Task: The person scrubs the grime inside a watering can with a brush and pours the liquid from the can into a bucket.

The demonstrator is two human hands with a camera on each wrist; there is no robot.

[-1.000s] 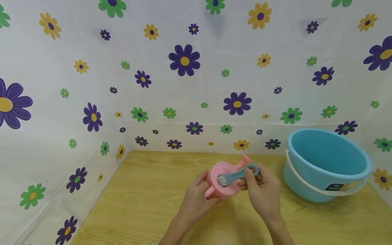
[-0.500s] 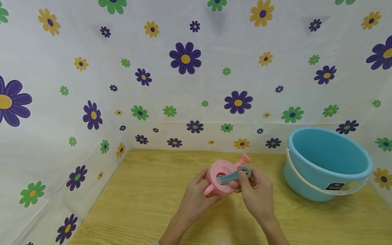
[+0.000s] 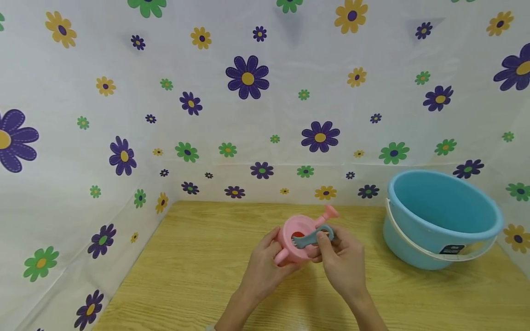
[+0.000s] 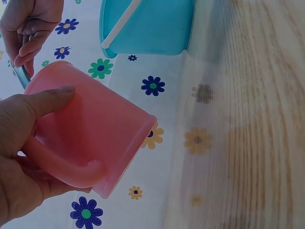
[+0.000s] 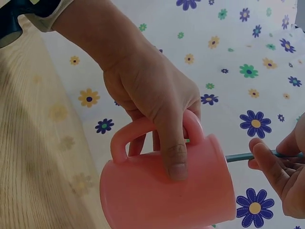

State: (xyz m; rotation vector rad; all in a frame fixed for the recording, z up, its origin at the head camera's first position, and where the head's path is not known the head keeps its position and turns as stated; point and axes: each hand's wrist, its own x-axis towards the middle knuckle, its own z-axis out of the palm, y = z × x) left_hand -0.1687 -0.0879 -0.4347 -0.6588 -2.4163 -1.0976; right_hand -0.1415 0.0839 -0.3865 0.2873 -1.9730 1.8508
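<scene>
In the head view my left hand point(image 3: 264, 262) grips a small pink toy watering can point(image 3: 303, 222) by its handle side, tilted above the table. The left wrist view shows the thumb pressed on the can's outer wall point(image 4: 100, 112). My right hand point(image 3: 344, 262) pinches a blue-grey brush point(image 3: 311, 237) near its ring-shaped end. The brush head lies inside the can's mouth, its bristles mostly hidden. A red patch point(image 3: 297, 235) shows inside the can beside it. In the right wrist view, the brush handle point(image 5: 239, 157) sticks out of the can's mouth.
A light blue bucket point(image 3: 445, 236) with a white carrying handle point(image 3: 418, 250) stands on the wood-grain table point(image 3: 207, 257) at the right. A white flower-patterned sheet point(image 3: 285, 115) walls in the back and sides.
My right hand has moved left, carrying the brush farther into the watering can, so less of its bristles shows. The red patch has come into sight. My left hand stays nearly in place.
</scene>
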